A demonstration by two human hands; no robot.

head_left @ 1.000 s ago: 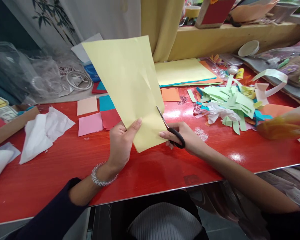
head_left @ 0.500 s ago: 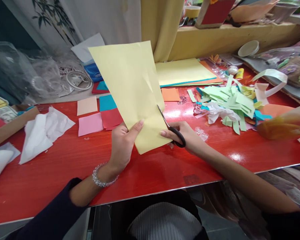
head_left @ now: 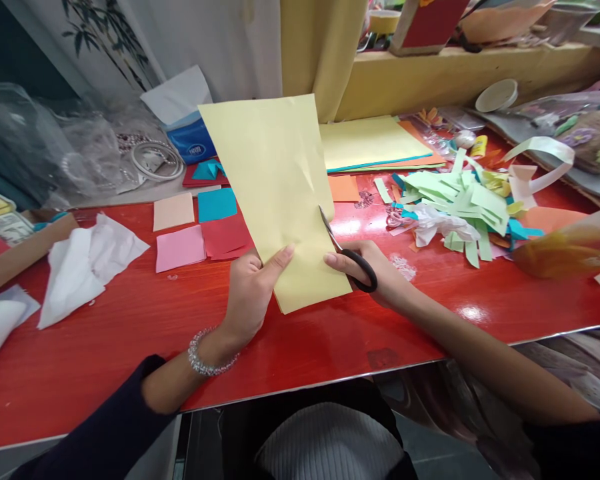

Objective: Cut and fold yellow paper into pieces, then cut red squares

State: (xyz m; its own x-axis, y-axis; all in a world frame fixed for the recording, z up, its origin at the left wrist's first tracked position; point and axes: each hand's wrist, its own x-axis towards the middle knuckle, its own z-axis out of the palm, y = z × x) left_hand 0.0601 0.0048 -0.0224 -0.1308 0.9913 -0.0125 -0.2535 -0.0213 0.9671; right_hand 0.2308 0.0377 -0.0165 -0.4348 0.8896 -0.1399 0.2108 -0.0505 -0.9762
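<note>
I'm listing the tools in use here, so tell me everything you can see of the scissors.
The scissors have black handles, apparently plastic, with a rounded loop, and a slim, pointed, metallic-looking blade. The right hand holds them by the handles above the table, tip slanting up and to the left. The visible blade lies in front of the yellow paper near its right edge; the other blade is hidden.
</note>
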